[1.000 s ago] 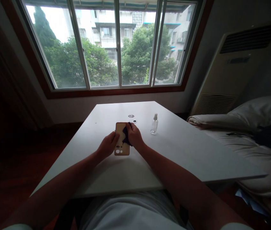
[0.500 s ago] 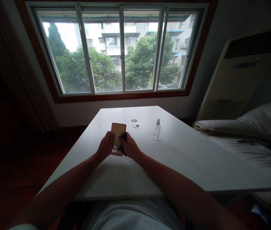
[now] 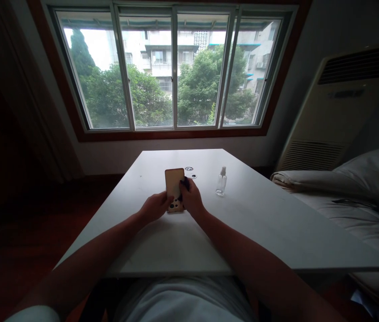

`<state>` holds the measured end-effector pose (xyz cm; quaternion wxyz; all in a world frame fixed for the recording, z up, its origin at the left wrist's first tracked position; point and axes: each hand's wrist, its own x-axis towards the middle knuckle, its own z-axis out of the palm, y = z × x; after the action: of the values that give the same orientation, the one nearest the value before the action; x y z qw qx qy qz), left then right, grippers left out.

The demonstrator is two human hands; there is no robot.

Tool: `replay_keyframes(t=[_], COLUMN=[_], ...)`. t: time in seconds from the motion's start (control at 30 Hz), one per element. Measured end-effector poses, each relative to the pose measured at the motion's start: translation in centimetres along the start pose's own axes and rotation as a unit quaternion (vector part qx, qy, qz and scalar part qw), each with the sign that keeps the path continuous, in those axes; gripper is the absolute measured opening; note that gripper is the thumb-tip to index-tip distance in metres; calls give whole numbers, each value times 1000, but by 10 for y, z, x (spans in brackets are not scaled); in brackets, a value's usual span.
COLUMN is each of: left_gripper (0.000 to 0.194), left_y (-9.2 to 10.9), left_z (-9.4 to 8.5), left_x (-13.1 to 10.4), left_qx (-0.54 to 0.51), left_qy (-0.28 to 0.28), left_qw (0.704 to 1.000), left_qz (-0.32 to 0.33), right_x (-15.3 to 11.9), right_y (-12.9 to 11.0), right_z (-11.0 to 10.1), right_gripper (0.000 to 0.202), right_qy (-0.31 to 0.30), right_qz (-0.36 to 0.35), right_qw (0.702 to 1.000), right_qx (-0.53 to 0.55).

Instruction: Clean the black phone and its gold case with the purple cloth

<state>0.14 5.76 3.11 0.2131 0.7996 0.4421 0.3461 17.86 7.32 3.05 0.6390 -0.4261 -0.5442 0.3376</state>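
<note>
A yellowish phone case (image 3: 175, 182) is held upright over the table, its round camera holes at the lower end. My left hand (image 3: 155, 206) grips its lower left edge, with the thumb across the face. On the other side, my right hand (image 3: 192, 197) is closed on a dark cloth (image 3: 186, 182), bunched against the case's right edge. Part of the cloth is hidden by the fingers. A clear spray bottle (image 3: 221, 183) stands on the table to the right of my hands.
Two small round patterned pieces (image 3: 188, 168) lie on the white table (image 3: 259, 232) behind the case, one partly covered by my right hand. A window (image 3: 174, 71) is beyond the table. A cushioned seat (image 3: 337, 201) and an air conditioner (image 3: 340, 112) stand at the right.
Both hands have shifted slightly right with the phone case. The right hand with the cloth has moved up along the case's right edge, and the case stands straighter.
</note>
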Motion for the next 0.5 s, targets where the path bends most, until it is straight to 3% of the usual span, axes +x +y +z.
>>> replay_keyframes(t=[0.2, 0.3, 0.4, 0.5], left_gripper=[38, 39, 42, 41], left_y=[-5, -7, -7, -5], left_z=[-2, -1, -1, -2], left_x=[2, 2, 1, 1], left_qx=[5, -2, -15, -7], left_qy=[6, -2, -3, 1], left_qw=[1000, 1000, 1000, 1000], left_qz=[-8, -6, -7, -3], right_x=[2, 2, 2, 4], right_y=[-16, -25, -26, -21], right_z=[0, -1, -2, -4], right_gripper=[63, 72, 70, 58], right_qy=[-4, -51, -84, -62], right_qz=[41, 43, 48, 23], right_qw=[995, 984, 974, 987], right_qx=[95, 167, 207, 147])
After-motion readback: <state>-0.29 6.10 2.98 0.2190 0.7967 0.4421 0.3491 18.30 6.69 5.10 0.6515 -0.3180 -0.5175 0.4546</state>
